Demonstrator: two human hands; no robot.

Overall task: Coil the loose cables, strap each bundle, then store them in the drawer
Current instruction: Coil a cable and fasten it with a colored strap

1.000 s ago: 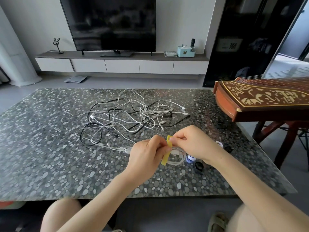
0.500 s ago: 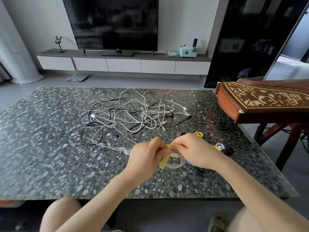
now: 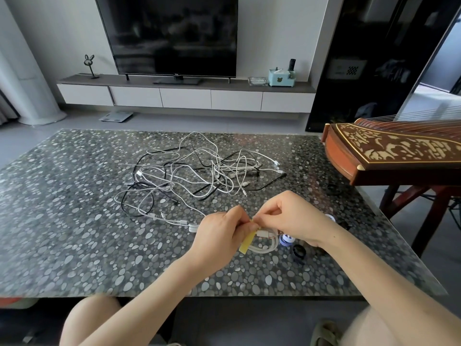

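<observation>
A small coiled white cable [image 3: 267,245] hangs just above the pebble-patterned table [image 3: 74,233] near its front edge. A yellow strap [image 3: 247,242] is around the coil, its free end pointing down-left. My left hand [image 3: 219,237] pinches the strap and coil from the left. From the right, my right hand [image 3: 291,218] pinches the strap's top end with curled fingers. A tangle of loose white and black cables [image 3: 199,173] lies in the middle of the table beyond my hands.
Rolled straps lie by my right hand: a purple-white one [image 3: 286,239], a dark one [image 3: 298,253], a white one [image 3: 330,217]. A wooden zither [image 3: 389,153] on a stand overhangs the table's right side. A TV cabinet with drawers [image 3: 185,98] lines the far wall.
The yellow strap's upper end has been drawn down between my fingertips, and my right hand has shifted slightly over the strap rolls. The cable tangle has not moved.
</observation>
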